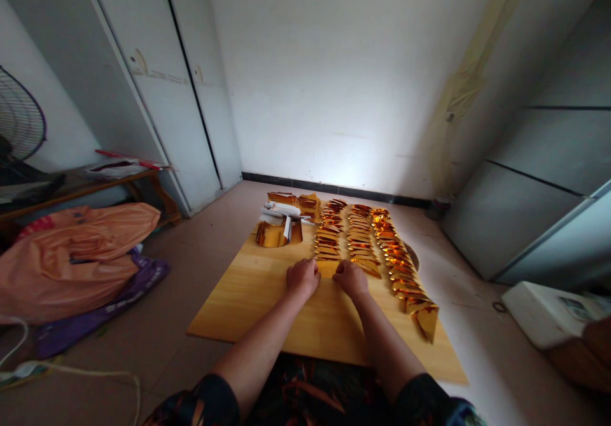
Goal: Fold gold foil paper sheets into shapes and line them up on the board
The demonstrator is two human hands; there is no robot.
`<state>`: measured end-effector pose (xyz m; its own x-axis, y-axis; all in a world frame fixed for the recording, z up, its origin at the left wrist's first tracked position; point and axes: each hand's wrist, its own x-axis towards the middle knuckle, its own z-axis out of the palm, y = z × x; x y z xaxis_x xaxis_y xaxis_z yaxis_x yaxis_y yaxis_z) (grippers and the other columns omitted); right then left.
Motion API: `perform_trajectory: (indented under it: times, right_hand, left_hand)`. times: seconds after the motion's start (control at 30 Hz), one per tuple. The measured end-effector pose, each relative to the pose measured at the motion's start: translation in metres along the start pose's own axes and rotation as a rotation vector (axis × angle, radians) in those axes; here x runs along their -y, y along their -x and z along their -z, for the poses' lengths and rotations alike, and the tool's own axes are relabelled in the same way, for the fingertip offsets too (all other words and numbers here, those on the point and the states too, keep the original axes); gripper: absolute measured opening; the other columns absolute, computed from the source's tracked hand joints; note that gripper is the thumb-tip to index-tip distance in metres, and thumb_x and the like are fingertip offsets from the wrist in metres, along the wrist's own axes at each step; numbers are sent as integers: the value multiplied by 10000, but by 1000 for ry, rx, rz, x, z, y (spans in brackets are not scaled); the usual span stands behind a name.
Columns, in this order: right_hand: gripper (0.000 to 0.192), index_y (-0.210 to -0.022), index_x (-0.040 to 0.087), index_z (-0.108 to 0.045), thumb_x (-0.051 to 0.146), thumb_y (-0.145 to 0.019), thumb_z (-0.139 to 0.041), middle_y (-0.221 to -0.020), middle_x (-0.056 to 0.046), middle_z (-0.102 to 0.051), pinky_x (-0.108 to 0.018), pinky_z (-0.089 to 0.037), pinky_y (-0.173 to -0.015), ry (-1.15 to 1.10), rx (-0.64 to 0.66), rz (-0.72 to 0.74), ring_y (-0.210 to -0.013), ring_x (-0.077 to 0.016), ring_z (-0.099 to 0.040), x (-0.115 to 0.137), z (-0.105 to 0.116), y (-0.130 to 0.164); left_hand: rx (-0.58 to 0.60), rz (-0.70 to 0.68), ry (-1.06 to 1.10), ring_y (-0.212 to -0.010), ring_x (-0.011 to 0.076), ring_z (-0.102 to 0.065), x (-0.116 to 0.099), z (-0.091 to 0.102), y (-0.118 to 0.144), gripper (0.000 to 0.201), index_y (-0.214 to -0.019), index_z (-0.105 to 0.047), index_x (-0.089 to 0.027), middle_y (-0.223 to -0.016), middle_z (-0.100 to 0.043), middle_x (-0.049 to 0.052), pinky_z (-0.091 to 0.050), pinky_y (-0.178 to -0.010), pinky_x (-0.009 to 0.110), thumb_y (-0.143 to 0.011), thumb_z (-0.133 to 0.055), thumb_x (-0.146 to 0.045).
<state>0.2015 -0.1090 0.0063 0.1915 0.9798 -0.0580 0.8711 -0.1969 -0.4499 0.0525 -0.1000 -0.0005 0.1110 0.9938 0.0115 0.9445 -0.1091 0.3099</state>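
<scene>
A piece of gold foil paper [327, 269] lies between my hands on the wooden board [248, 295]. My left hand [303, 277] is closed on its left end, thumb and fingers together. The other end is pinched by my right hand [351, 279]. Just beyond my hands, a row of folded gold foil pieces [327, 235] runs away from me. Two more rows stand to the right, a middle row [360, 238] and a longer right row [398, 260] whose nearest piece is wide and pointed.
At the board's far left lie gold foil sheets [273, 235] and a white paper bundle [281, 209]. An orange plastic bag [81, 257] and a purple bag [109, 305] rest on the floor at left. A white box [548, 311] stands at right, near a grey refrigerator-like cabinet [525, 203].
</scene>
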Motion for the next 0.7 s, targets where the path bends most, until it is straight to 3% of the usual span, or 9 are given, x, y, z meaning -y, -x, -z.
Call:
perform_trajectory:
  times: [0.27,0.47,0.7]
  right_hand:
    - [214,-788,181,-673,56,-689,-530,-769,-29,-675,-205,-362,-625,-37,-23,11,-733,-141,-595,-13,-5,-9]
    - [213,-796,162,-671,49,-696,-521,-836,-57,-652,-203,-389,-675,-18,-95,58,-756,-145,-593,-18,-11,-9]
    - [202,-819,166,-654,65,-724,-507,-884,-67,-596,-219,-389,-660,13,-137,90,-717,-143,-564,-17,-11,-2]
  left_hand:
    - [30,-87,45,-968,147,-596,10,3,2,183,-922,-608,-247,-982,-654,7,-418,-796,255,-856,-461,-160]
    - [35,-111,63,-987,153,-585,13,1,2,226,-928,-598,-239,-1000,-638,11,-409,-821,266,-825,-457,-96]
    - [5,-101,23,-1017,180,-555,8,1,7,214,-1037,-553,-246,-1056,-604,29,-399,-836,300,-829,-510,-213]
